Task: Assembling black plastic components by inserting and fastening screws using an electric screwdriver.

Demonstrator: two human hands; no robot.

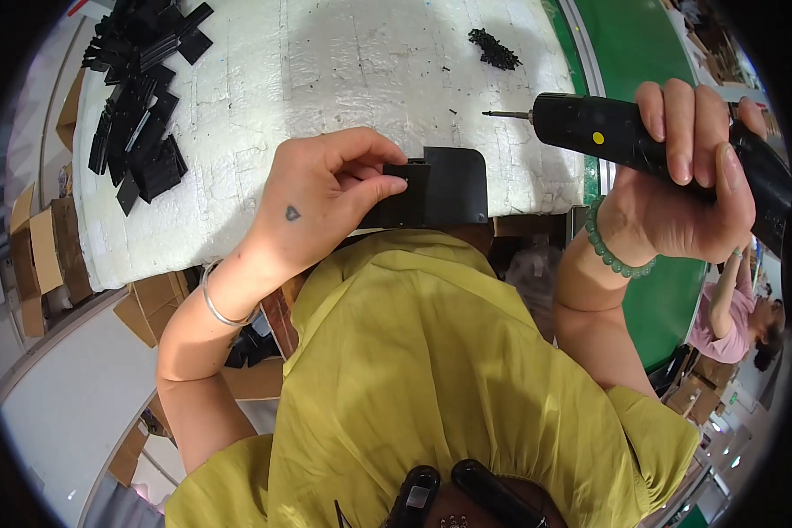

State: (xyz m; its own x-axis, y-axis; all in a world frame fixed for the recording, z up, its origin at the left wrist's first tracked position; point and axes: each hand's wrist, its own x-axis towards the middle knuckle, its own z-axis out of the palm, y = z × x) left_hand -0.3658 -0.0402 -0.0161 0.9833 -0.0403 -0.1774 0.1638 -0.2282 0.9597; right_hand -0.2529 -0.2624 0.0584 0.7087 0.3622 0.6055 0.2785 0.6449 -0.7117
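A flat black plastic part (458,187) with rounded corners lies at the near edge of the white table, close to my body. My left hand (330,189) is closed at its left side, thumb and forefinger pinching the raised black section there; whether a small piece sits between the fingertips is hard to make out. Off to the right, my right hand (691,172) grips a black electric screwdriver (603,132) with a yellow dot. Its thin metal bit points left, above the table and apart from the part.
At the far left of the white foam-topped table (326,79) is a heap of black plastic pieces (145,106). A pile of small black screws (495,49) lies at the far right, with a few loose ones nearer. Cardboard boxes (53,246) stand left; another person (735,317) is at right.
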